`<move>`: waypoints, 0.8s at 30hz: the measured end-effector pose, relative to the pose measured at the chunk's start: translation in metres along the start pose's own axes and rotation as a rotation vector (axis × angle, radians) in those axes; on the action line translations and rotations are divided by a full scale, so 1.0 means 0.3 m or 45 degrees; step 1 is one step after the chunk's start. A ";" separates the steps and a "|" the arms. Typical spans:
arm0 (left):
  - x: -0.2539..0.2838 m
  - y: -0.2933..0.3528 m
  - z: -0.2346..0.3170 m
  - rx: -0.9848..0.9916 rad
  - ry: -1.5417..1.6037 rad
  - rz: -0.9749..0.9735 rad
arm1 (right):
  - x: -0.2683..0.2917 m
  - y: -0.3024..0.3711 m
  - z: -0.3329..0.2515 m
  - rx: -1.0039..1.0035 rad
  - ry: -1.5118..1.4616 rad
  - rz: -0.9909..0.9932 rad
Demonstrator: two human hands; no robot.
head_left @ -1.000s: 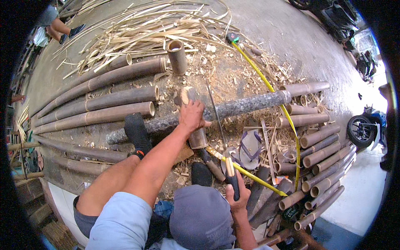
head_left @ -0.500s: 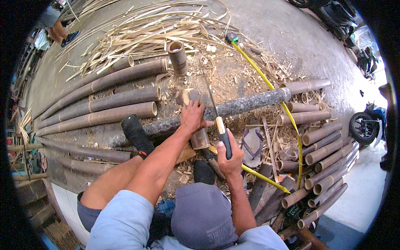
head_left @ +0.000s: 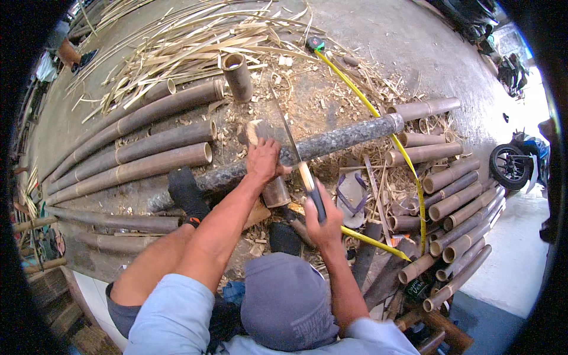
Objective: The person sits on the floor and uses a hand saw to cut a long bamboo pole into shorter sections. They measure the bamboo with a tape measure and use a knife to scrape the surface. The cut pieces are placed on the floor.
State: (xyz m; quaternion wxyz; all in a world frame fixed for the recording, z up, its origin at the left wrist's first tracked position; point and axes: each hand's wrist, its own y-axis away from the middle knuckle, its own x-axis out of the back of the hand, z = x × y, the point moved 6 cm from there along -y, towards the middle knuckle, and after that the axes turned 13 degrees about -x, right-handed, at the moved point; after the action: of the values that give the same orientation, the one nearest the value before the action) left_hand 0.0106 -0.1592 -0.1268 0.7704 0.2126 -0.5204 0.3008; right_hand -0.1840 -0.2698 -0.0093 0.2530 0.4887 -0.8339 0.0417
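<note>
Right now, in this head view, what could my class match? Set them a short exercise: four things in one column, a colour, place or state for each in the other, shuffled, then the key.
Column one:
1. Saw
2. Measuring tape
3. Sandal
4. Open-topped bamboo tube

Column two:
A. Standing upright near the pale strips
B. Pale grey and purple
C. Gripped in the right hand
D. Yellow, stretched out

Right pairs: 1-C, 2-D, 3-B, 4-A
</note>
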 end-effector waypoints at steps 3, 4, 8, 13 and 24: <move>0.000 -0.003 -0.011 0.021 0.004 -0.070 | -0.027 -0.026 0.009 0.058 0.057 0.026; 0.003 -0.011 -0.013 0.002 -0.008 -0.066 | 0.000 0.022 0.012 0.088 0.088 0.027; -0.007 -0.013 -0.014 0.022 0.006 -0.080 | 0.192 0.338 0.031 -0.079 0.204 -0.053; 0.015 -0.001 0.009 0.024 -0.012 -0.013 | 0.017 0.030 0.019 -0.181 0.016 -0.122; -0.011 0.001 -0.005 0.007 -0.013 -0.015 | 0.176 0.322 -0.006 0.086 0.153 0.000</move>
State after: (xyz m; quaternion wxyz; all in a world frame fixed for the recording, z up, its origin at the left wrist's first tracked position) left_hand 0.0106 -0.1587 -0.1303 0.7690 0.2192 -0.5222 0.2964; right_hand -0.2849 -0.2609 0.0340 0.2859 0.4934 -0.8155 0.0990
